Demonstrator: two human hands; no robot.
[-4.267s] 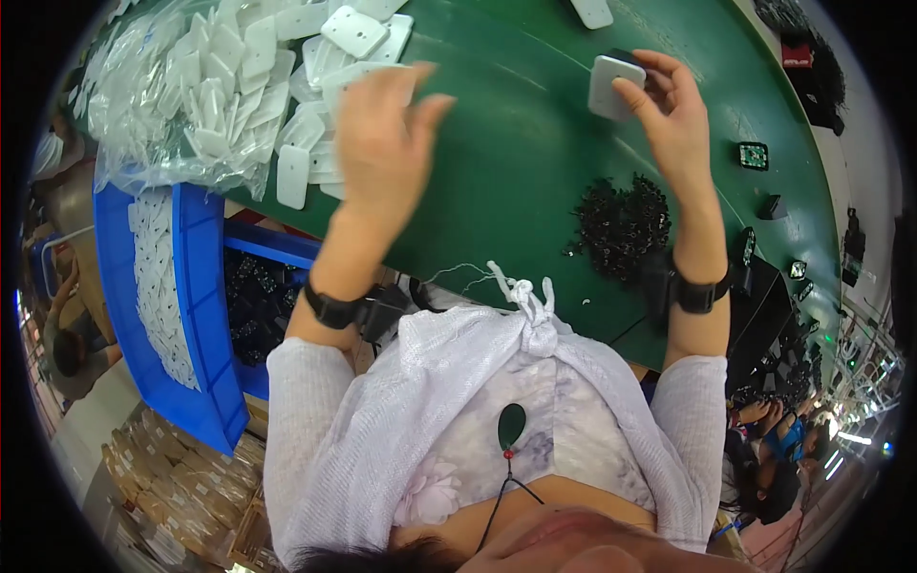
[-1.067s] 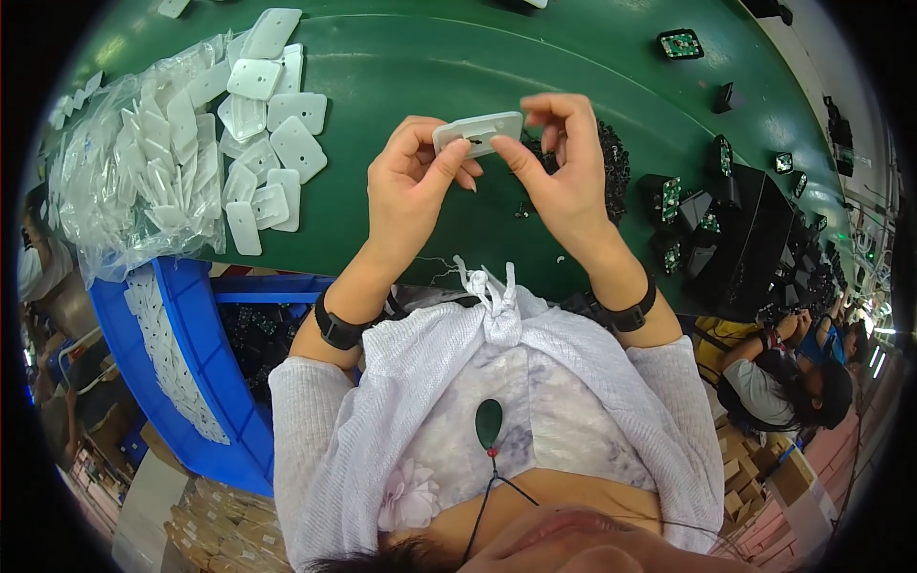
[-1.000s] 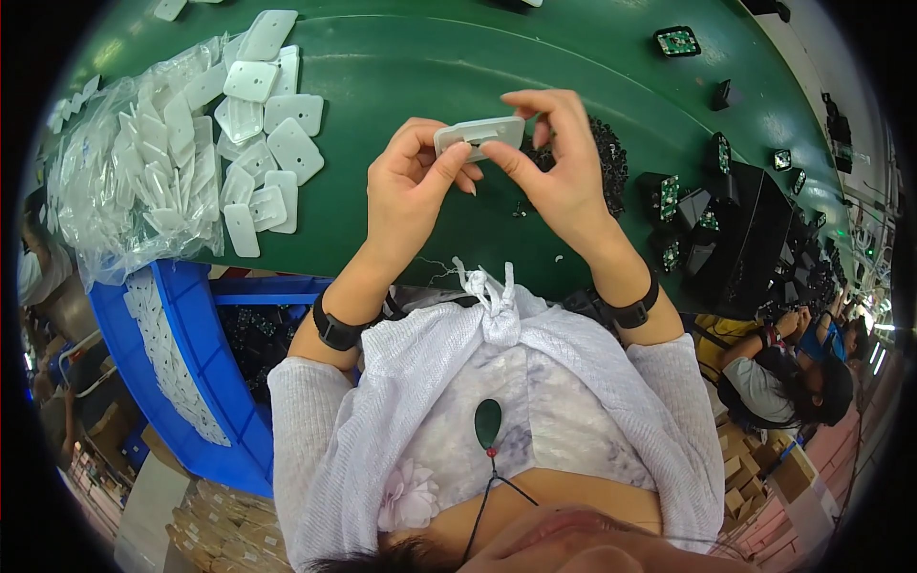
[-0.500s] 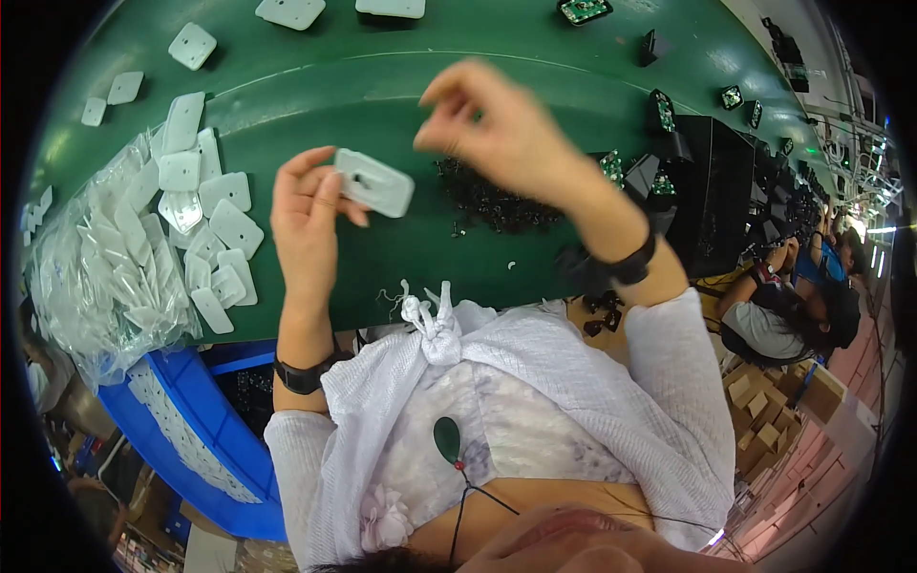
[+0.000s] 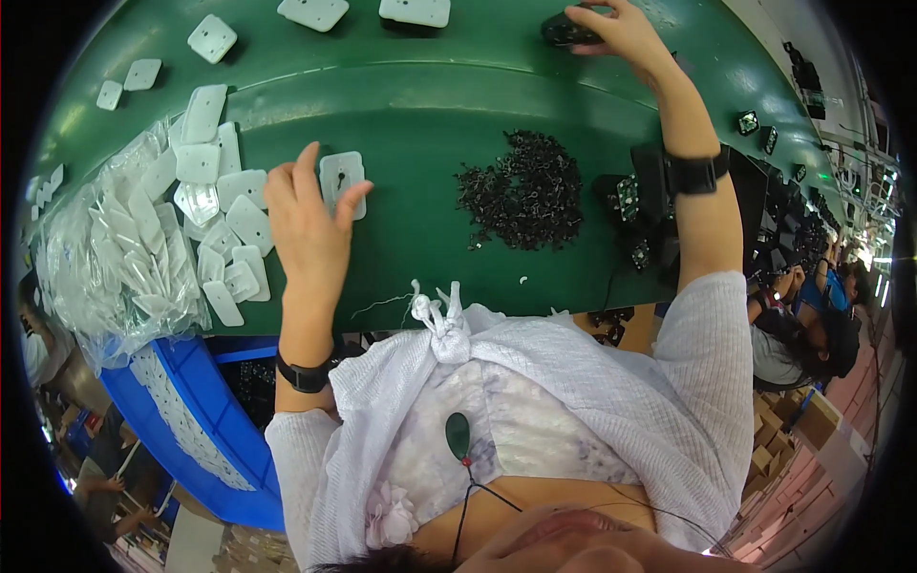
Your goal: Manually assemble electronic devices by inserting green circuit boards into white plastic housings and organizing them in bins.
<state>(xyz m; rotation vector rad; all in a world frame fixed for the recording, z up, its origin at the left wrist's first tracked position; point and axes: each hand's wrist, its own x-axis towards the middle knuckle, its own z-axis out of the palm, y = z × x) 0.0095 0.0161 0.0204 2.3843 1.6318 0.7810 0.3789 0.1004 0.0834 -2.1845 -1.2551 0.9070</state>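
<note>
A white rectangular plastic cover [image 5: 342, 181] with a small dark part at its middle lies on the green table. Beside it is my left hand [image 5: 310, 215], fingers and thumb spread, with the thumb at the cover's near right edge. At the far right, my stretched-out right hand [image 5: 621, 33] has its fingers closed on a black plastic housing [image 5: 564, 31]. Between my arms is a heap of small black parts [image 5: 530, 191].
Left of my left hand, loose white covers [image 5: 250, 224] spill from a clear plastic bag [image 5: 124, 258]. More covers [image 5: 212, 38] sit along the far strip. Black housings with green circuit boards [image 5: 626, 196] stand at right. A blue crate [image 5: 205, 420] is below the table edge.
My left hand has let go of the white cover, which now lies on the table. My right hand has moved far and right and taken hold of a black housing.
</note>
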